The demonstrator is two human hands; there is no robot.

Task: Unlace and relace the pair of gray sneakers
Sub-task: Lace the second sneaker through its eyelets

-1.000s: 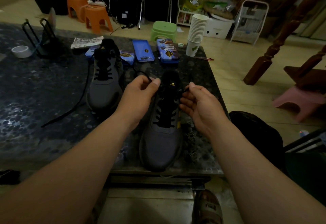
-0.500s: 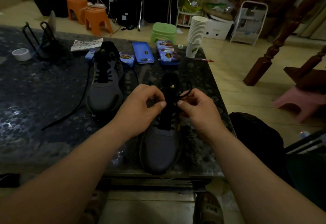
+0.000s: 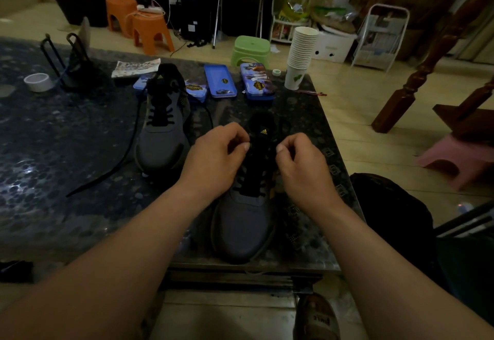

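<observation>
Two gray sneakers with black laces stand on a dark speckled table (image 3: 66,152), toes toward me. The near sneaker (image 3: 246,222) is at the table's front edge; my left hand (image 3: 216,160) and my right hand (image 3: 302,168) sit on either side of its tongue, each pinching a part of the black lace near the top eyelets. The far sneaker (image 3: 163,136) stands to the left; its loose black lace (image 3: 115,168) trails across the table toward the left front.
Blue tins (image 3: 220,80) lie behind the shoes, with a stack of paper cups (image 3: 300,56) at the back right corner. A tape roll (image 3: 38,82) and a black wire stand (image 3: 66,64) are at the left. Stools stand on the floor beyond.
Both hands came together over the near sneaker's tongue, then parted slightly, still pinching the lace. The sneakers have not moved.
</observation>
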